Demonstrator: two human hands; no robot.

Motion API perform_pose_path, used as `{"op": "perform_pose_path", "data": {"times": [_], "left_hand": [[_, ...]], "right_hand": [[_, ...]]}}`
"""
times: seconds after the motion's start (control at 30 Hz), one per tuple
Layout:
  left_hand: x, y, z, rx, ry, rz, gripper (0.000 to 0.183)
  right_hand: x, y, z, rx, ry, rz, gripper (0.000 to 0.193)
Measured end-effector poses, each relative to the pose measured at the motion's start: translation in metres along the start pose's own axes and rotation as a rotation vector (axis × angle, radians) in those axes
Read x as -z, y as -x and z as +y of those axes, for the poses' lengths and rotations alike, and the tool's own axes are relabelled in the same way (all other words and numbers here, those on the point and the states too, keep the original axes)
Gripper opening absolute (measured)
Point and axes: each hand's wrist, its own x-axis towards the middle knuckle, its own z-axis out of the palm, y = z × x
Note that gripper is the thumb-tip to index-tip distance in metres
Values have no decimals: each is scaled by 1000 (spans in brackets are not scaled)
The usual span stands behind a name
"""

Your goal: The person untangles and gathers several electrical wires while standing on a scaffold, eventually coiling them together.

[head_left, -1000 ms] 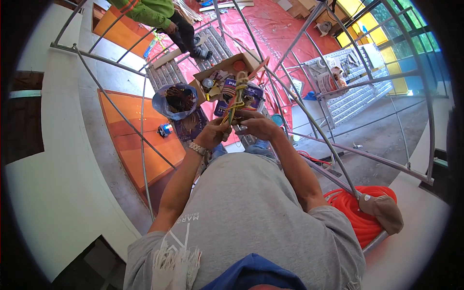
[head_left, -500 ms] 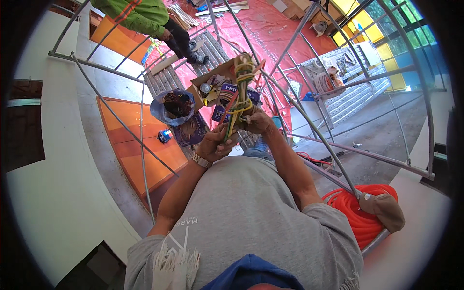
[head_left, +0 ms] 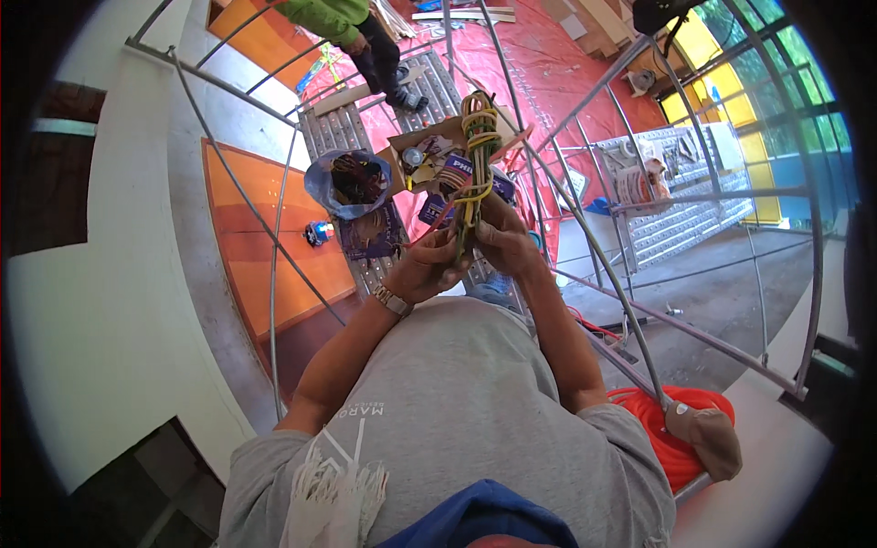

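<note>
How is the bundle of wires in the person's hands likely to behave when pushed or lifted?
The bundle of wires is probably fairly stiff, since it extends almost straight past the right hand. It may roll unevenly, as the yellow wraps make its outline lumpy.

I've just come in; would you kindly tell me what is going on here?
A person in a grey shirt holds a looped yellow-and-green bundle, apparently wire, with the left hand and right hand close together at its near end. Beyond are an open cardboard box and a blue plastic bag. A co-worker in green stands farther off.
</note>
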Motion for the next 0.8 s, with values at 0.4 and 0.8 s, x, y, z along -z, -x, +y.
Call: {"op": "perform_pose_path", "data": {"times": [0.4, 0.8], "left_hand": [[38, -11, -34, -304, -292, 387, 34], [93, -24, -39, -317, -824, 623, 34]], "right_hand": [[0, -23, 48, -99, 946, 319, 32], [27, -35, 94, -12, 1073, 535, 30]]}}
